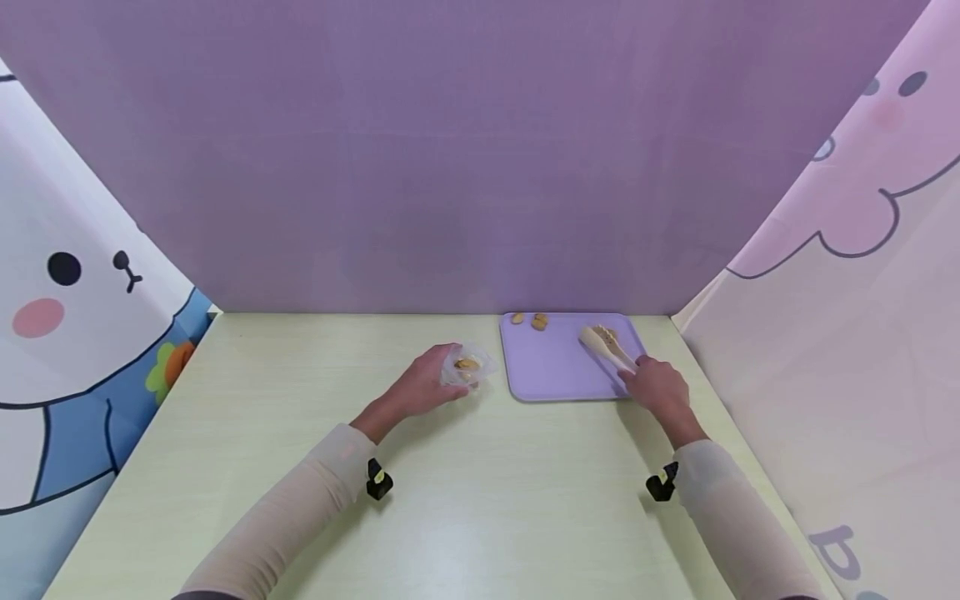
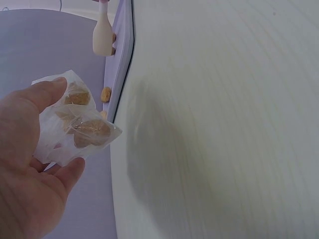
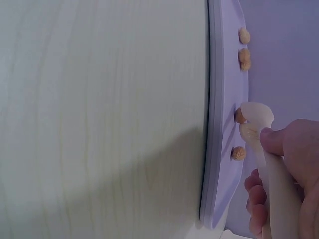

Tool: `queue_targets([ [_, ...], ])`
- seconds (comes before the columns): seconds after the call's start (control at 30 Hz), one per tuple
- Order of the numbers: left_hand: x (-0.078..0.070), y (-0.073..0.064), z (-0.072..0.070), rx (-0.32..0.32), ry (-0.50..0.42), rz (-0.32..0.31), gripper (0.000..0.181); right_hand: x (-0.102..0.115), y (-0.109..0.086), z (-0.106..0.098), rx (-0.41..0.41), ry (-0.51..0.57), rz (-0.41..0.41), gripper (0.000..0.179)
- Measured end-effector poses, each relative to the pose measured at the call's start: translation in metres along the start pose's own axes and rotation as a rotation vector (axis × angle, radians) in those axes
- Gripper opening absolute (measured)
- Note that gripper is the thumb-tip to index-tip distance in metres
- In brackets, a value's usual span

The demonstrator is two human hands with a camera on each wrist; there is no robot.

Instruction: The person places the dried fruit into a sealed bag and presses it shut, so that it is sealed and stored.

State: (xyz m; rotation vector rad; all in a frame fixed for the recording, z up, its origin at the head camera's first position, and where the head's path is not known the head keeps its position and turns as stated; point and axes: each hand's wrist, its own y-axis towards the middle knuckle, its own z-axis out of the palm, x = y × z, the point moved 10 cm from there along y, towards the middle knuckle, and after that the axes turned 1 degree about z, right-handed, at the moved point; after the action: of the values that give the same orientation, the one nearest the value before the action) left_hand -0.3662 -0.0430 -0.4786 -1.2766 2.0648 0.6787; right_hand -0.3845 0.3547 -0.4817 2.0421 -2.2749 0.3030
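Left grip [image 1: 429,383] holding crinkled clear plastic bag [image 1: 484,365], several brown nut-like lumps [image 1: 467,364] inside, just left of lavender rectangular tray [image 1: 543,371] on pale wood-grain tabletop [image 1: 465,508]. Tray carrying more lumps. Right grip [image 1: 658,387] clasping cream round-headed tongs [image 1: 597,343] over tray.

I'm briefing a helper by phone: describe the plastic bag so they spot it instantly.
On the pale table, find the purple tray. Left of it, a left hand holds the bag, brown pieces inside. Unlike the opaque tray and tongs, it is crinkled and see-through.
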Motion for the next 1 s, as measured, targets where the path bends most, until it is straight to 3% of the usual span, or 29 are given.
queue_targets([
  [0.4, 0.0, 0.0, 0.001, 0.014, 0.005, 0.008, 0.08, 0.001, 0.003, 0.009, 0.025, -0.028, 0.007, 0.045],
  [1.0, 0.005, 0.001, -0.002, 0.004, -0.001, 0.007, 0.079, 0.011, -0.005, -0.002, -0.027, 0.008, -0.039, 0.044],
])
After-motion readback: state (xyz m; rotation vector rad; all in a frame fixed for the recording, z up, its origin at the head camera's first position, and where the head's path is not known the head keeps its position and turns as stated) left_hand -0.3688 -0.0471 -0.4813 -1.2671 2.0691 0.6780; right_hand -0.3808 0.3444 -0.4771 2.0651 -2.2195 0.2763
